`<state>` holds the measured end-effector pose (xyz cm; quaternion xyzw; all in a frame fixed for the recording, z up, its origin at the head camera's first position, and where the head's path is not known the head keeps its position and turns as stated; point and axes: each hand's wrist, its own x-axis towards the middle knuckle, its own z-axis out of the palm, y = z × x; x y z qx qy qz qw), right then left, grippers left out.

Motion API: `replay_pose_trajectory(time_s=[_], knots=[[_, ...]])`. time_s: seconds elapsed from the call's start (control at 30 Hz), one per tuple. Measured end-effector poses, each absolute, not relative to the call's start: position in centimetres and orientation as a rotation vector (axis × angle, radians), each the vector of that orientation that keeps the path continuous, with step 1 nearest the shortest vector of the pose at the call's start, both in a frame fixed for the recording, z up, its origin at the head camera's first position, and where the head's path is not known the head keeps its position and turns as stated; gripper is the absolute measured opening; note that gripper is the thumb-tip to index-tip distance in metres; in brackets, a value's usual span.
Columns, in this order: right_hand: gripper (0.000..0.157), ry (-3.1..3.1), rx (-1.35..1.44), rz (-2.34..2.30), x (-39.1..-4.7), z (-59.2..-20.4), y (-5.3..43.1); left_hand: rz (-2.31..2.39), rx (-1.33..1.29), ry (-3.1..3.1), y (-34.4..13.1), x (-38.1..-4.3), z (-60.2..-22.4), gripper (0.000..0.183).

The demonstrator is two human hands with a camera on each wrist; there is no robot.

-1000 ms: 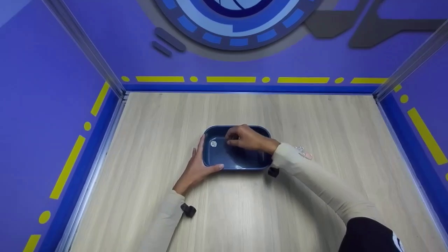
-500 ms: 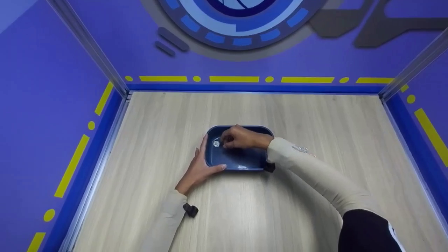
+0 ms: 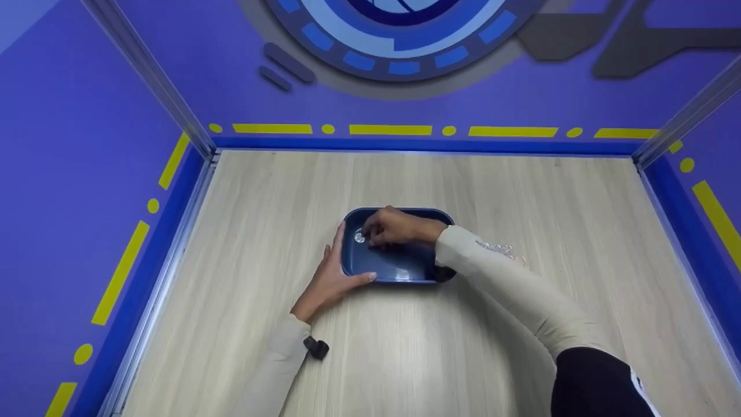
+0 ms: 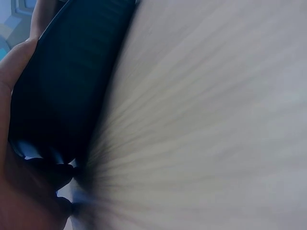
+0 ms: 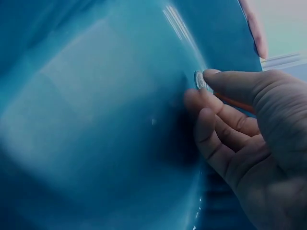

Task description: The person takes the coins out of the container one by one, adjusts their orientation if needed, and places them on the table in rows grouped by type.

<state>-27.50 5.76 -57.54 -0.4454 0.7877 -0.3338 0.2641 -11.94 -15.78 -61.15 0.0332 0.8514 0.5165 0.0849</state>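
Observation:
A dark blue rectangular dish (image 3: 399, 269) with rounded corners stands on the table. My left hand (image 3: 333, 281) grips its near left corner, the thumb over the front rim and the fingers along the left side. In the left wrist view, that hand (image 4: 17, 167) lies against the dish's outer wall (image 4: 67, 76). Inside the dish, toward the left, lies a small clear round piece (image 3: 359, 238). My right hand (image 3: 393, 226) is down in the dish beside it. In the right wrist view, its bent thumb and index finger are apart around the clear piece (image 5: 199, 80); contact is unclear.
Several small clear pieces (image 3: 499, 249) lie on the wooden table (image 3: 405, 353) right of the dish, partly hidden by the right sleeve (image 3: 503, 284). Purple-blue panels (image 3: 191, 98) with metal frame edges border the table at the back and both sides.
My right hand has moved left inside the dish, up to the clear round piece. The left hand keeps its grip, and the piece stays at the same spot in the dish.

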Motion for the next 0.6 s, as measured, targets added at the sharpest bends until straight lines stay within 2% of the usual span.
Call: replay_pose_trajectory(time_s=[0.6], knots=[[0.031, 2.162, -1.303, -0.699, -27.17, -57.1, 5.63, 1.518, 0.081, 2.572, -15.68, -11.93, -61.16, 0.136]])
